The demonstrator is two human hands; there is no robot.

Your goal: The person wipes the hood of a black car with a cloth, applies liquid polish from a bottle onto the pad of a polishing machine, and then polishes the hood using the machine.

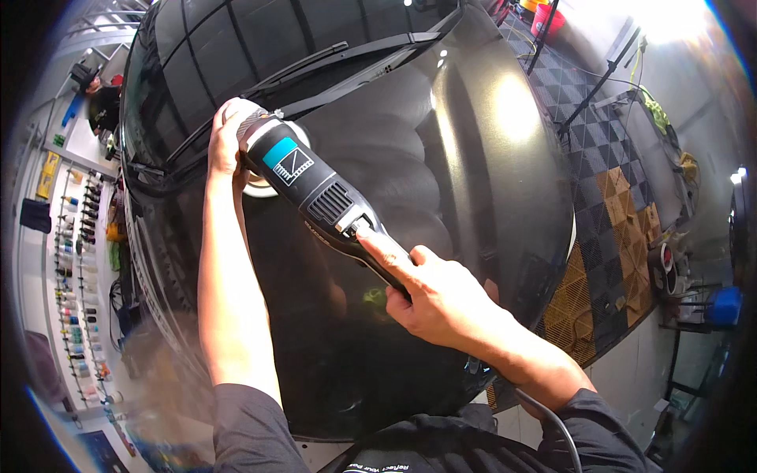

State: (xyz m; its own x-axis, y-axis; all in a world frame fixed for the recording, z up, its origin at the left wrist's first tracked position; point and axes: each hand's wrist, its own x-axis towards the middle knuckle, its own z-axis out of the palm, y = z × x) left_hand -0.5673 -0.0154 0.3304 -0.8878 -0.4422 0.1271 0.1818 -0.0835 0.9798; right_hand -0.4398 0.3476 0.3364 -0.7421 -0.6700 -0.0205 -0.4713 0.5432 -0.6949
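A black corded car polisher (290, 162) lies slantwise over the dark hood of a car (366, 154). My left hand (227, 133) is wrapped around its front head, near the base of the windshield. The handle end is in my right hand (426, 290), with the index finger stretched to the slide switch (355, 227) on the body. Below the head, a pale round pad (261, 188) shows partly, against the hood. Hazy curved smears (408, 195) mark the paint to the right of the polisher. Whether the pad is spinning cannot be told.
Wiper arms (307, 65) lie along the windshield. Bottle shelves (77, 284) line the left wall; a person (103, 106) is at the upper left. Light-stand legs (597, 88) and a red bucket (547, 20) stand on tiled floor at right. A cord (553, 417) runs by my right arm.
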